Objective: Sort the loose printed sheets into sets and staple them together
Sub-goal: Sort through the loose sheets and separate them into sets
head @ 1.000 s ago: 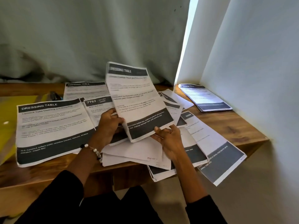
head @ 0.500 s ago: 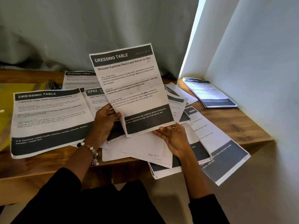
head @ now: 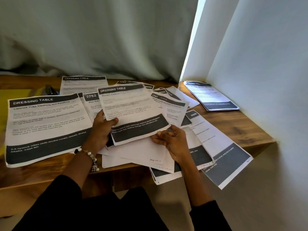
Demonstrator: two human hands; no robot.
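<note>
Held sheet: a "DRESSING TABLE" page with a dark footer band, raised a little over the heap in the middle of the table, its print blurred.
Loose pile: overlapping sheets under and behind the held page; several hang past the table's front edge, the farthest-right sheet jutting well over it.
Large left sheet: the lipstick-tube page lies flat, its lower left corner at the front edge.
Corner stack: a squared stack against the right wall, apart from the heap.
Open room: bare wood table between heap and wall; a strip along the front left.
Hard to make out: a dark object at back left, mostly covered by paper; something yellow cut off at the left.
Left hand: thumb on top, pinching the held sheet's left edge.
Right hand: fingers curled, loosely nipping the sheet's lower right corner.
</note>
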